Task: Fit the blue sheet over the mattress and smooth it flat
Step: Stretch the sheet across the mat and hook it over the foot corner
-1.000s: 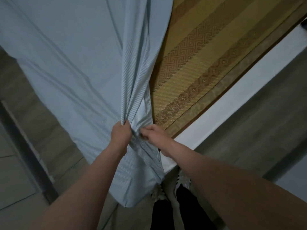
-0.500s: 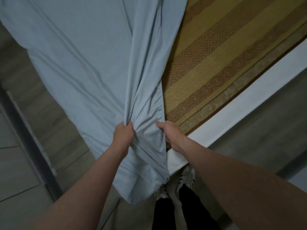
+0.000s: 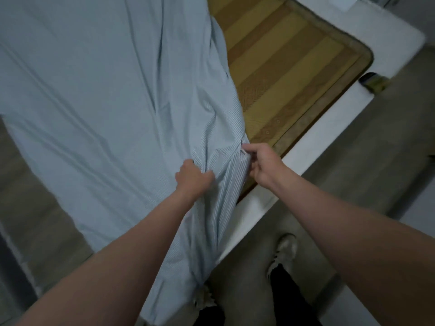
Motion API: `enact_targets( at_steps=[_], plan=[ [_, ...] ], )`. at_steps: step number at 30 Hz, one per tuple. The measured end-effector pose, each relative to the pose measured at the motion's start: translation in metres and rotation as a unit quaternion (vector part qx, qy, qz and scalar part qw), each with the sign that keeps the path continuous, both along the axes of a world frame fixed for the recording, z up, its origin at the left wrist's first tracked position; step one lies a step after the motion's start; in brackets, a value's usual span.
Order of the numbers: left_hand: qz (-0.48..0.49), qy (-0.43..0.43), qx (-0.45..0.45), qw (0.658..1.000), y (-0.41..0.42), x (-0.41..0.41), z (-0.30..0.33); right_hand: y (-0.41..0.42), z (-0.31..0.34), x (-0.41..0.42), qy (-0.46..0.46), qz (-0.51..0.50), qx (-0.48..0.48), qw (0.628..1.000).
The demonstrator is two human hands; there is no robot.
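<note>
The pale blue striped sheet (image 3: 98, 95) lies over the left part of the bed and hangs off its near edge toward the floor. My left hand (image 3: 191, 178) is closed on a bunched fold of it. My right hand (image 3: 261, 164) pinches the sheet's right edge just beside the left hand. The white mattress (image 3: 313, 158) shows as a bare strip along the near side and at the far corner. A yellow-brown woven mat (image 3: 292, 74) covers the mattress top to the right of the sheet.
Grey floor (image 3: 367, 161) runs along the right of the bed and on the left. My feet in light shoes (image 3: 283, 252) stand against the near edge. A dark small object (image 3: 373, 81) lies at the mattress edge on the right.
The view has shifted, showing the bed's far right corner. My right hand has moved right along the sheet's edge, away from the left hand, spreading the bunched fabric.
</note>
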State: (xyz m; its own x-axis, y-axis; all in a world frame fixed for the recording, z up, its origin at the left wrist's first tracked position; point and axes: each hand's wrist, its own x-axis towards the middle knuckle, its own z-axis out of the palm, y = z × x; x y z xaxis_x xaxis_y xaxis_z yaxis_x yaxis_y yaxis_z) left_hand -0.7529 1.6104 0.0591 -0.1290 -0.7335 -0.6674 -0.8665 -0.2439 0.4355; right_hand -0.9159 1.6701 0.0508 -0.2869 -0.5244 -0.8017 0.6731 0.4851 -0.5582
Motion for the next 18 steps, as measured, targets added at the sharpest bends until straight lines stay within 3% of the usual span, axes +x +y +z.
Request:
enact_targets(
  at_steps=[3,7,14,18],
  plan=[
    [-0.096,-0.014,-0.118,0.988,0.001,-0.069,0.014,0.007,0.009,-0.062,-0.015,-0.032,-0.008,0.999],
    [-0.129,0.081,-0.173,0.973,0.007,-0.177,0.025,0.021,0.016,-0.147,-0.054,-0.035,-0.029,0.998],
    [-0.117,0.1,-0.081,0.985,0.038,-0.365,0.038,0.048,0.027,-0.304,-0.085,-0.063,-0.037,0.994],
    [-0.132,0.087,-0.088,0.983,0.035,-0.432,0.043,0.046,0.037,-0.366,-0.107,-0.058,-0.049,0.991]
  ],
)
